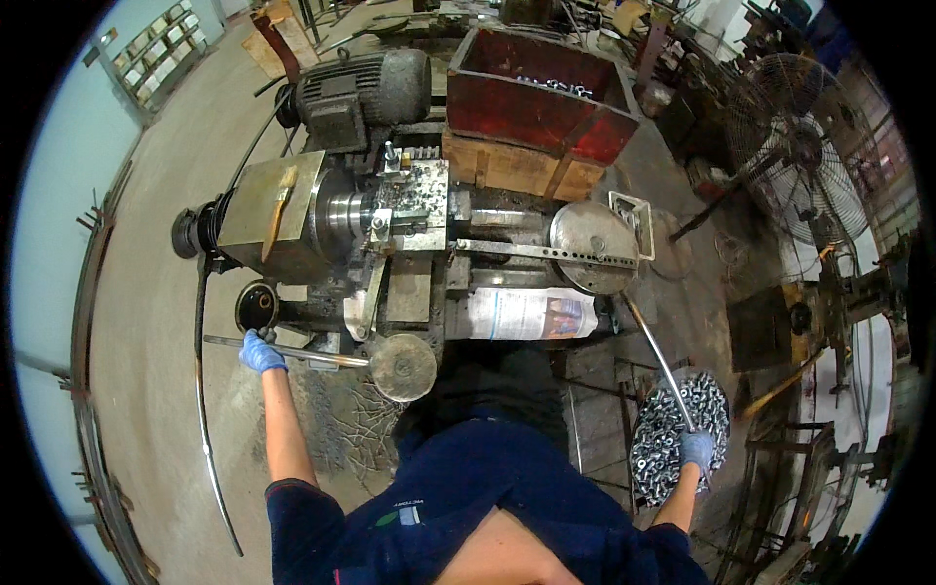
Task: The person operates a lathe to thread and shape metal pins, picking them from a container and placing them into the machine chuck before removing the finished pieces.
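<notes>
My left hand [261, 352], in a blue glove, is closed round a long metal rod [327, 356] that runs to a round metal disc [403, 368]. A small grey bit shows at its fingertips, too small to name. Just beyond stands a round dark cup [256, 306]. At the right my gloved right hand [696, 448] grips the lower end of a shiny lever bar [663, 363], which slopes down from a larger round plate [593, 239]. Below and around that hand lies a basin full of small metal nut-like parts [673, 463]; its rim is mostly hidden.
A lathe-like machine spans the middle, with a chuck [341, 214], a motor [363, 88] and a brush [280, 210] on its housing. Behind stands a red bin [531, 112] with metal parts. A newspaper [531, 314] lies in front; a large fan [804, 151] is at right.
</notes>
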{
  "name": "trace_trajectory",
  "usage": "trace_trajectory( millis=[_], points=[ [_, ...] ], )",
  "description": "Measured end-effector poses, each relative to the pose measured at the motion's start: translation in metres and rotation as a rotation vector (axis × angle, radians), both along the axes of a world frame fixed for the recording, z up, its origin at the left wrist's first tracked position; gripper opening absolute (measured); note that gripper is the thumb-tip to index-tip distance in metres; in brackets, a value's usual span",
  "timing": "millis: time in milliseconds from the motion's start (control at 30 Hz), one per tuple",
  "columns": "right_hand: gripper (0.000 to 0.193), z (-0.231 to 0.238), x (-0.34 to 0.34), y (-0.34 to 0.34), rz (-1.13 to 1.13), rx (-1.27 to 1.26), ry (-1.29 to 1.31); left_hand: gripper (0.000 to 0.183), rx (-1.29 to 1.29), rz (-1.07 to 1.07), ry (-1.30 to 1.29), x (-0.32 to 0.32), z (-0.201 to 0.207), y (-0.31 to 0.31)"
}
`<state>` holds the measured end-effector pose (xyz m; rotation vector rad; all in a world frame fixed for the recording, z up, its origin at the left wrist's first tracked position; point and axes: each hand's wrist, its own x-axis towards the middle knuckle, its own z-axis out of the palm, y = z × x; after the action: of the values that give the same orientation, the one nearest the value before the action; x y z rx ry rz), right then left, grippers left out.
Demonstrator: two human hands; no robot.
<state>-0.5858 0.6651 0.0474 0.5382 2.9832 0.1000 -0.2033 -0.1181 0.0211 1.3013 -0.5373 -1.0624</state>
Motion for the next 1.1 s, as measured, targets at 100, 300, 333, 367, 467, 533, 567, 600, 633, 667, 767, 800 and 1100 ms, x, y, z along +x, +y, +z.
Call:
trace_trajectory(
  millis=[100, 300, 333, 367, 467, 533, 567, 600, 633, 667, 767, 800, 1100],
  points=[
    [0.041, 0.027, 0.001, -0.05, 0.109, -0.123, 0.002, 0.012, 0.026, 0.003, -0.025, 0.011, -0.008, -0.006],
    [0.04, 0.021, -0.05, -0.136, 0.341, 0.087, -0.053, 0.011, 0.013, -0.033, -0.038, 0.008, 0.0, -0.003],
    [0.039, 0.027, -0.06, -0.152, 0.357, 0.168, -0.08, 0.011, 0.012, -0.041, -0.044, 0.009, 0.001, -0.001],
    [0.038, 0.044, -0.074, -0.159, 0.254, 0.06, -0.22, 0.011, 0.013, -0.027, -0.039, 0.012, 0.004, -0.002],
    [0.04, 0.039, -0.12, -0.152, 0.316, 0.135, -0.046, 0.012, 0.022, -0.025, -0.004, 0.018, -0.007, -0.003],
    [0.042, 0.038, -0.171, -0.156, 0.297, 0.197, -0.026, 0.013, 0.051, -0.019, -0.019, 0.004, -0.003, 0.003],
    [0.042, 0.044, -0.193, -0.171, 0.313, 0.229, -0.035, 0.014, 0.062, -0.009, -0.026, 0.001, 0.0, 0.005],
    [0.045, 0.05, -0.208, -0.192, 0.309, 0.251, -0.01, 0.013, 0.057, -0.021, -0.02, 0.004, -0.004, 0.005],
    [0.048, 0.06, -0.223, -0.212, 0.301, 0.278, 0.018, 0.013, 0.049, -0.033, -0.022, 0.004, -0.008, 0.006],
    [0.051, 0.068, -0.234, -0.229, 0.292, 0.303, 0.045, 0.013, 0.04, -0.045, -0.024, 0.004, -0.011, 0.006],
    [0.063, 0.055, -0.26, -0.271, 0.31, 0.292, 0.157, 0.015, 0.043, -0.147, -0.037, 0.004, -0.023, 0.001],
    [0.067, 0.055, -0.252, -0.287, 0.375, 0.238, 0.176, 0.017, 0.062, -0.178, -0.078, 0.006, -0.018, 0.008],
    [0.073, -0.009, -0.157, -0.226, 0.665, -0.067, 0.227, 0.037, -0.014, -0.634, -0.781, 0.1, -0.12, -0.003]
  ],
)
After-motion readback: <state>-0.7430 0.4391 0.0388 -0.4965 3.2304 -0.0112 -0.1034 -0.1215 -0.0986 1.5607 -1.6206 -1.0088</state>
